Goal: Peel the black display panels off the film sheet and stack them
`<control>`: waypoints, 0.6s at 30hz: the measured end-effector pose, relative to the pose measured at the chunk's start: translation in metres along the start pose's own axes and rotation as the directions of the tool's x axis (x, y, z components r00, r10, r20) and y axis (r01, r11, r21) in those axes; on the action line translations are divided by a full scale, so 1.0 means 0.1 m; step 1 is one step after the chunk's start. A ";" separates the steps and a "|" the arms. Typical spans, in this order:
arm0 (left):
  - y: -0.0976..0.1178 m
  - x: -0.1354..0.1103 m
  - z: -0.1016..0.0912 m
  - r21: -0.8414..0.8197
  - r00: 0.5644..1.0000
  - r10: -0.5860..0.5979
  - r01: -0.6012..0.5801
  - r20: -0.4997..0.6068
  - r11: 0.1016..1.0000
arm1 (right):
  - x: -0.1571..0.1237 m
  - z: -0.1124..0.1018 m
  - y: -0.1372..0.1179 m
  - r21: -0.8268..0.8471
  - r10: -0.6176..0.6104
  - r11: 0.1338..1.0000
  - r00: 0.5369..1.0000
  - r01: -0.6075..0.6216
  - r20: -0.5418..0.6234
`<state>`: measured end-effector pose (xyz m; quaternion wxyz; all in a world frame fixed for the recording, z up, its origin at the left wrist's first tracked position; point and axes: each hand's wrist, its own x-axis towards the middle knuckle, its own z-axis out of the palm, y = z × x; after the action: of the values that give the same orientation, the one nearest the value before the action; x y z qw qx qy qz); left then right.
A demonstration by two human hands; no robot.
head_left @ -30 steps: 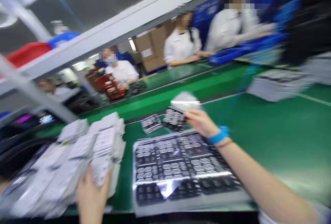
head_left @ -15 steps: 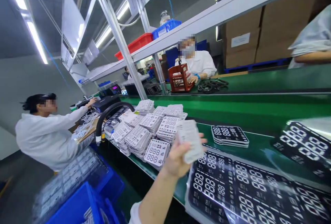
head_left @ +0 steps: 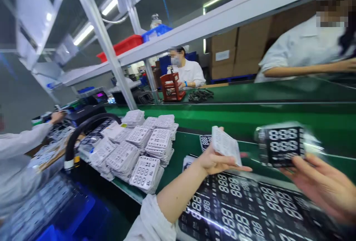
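My left hand point(head_left: 217, 161) holds a white plastic display frame point(head_left: 226, 145) up over the green bench, fingers closed round its lower edge. My right hand point(head_left: 325, 185), blurred at the lower right, grips a black film piece printed with white digits point(head_left: 282, 145). Beneath both hands lies a large black sheet of digit prints point(head_left: 250, 207). Stacks of white frames point(head_left: 139, 148) sit to the left of my left arm.
A green conveyor belt point(head_left: 264, 116) runs behind the bench. Workers in white coats sit across it; a red rack point(head_left: 171, 87) and black cables point(head_left: 200, 94) lie there. Another person's sleeve point(head_left: 22, 141) is at far left. Blue bins point(head_left: 63, 215) stand below.
My left hand carried the white frame from the stacks to the right, over the black sheet. My right hand came into view holding the black digit piece. The view swung back right.
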<state>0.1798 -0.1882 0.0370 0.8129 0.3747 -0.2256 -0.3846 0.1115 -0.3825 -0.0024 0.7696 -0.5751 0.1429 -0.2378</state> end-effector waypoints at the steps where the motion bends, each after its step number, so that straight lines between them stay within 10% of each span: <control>1: -0.01 -0.01 -0.03 0.013 1.000 -0.014 0.014 0.028 1.000 | 0.00 -0.02 -0.02 0.034 0.033 0.999 0.997 -0.035 0.063; 8: -0.08 0.02 -0.09 -0.119 0.989 -0.081 0.095 0.120 0.988 | -0.14 0.10 -0.12 0.157 0.010 0.987 0.992 -0.030 0.126; 18: -0.13 0.09 -0.05 -0.186 0.937 -0.303 0.334 0.175 0.924 | -0.28 0.23 -0.09 -0.147 -0.315 0.935 0.947 0.322 0.069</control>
<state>0.1825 -0.1989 0.0250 0.7564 0.2885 -0.1767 -0.5598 0.0971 -0.3510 0.0113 0.6763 -0.6546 0.0491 -0.3343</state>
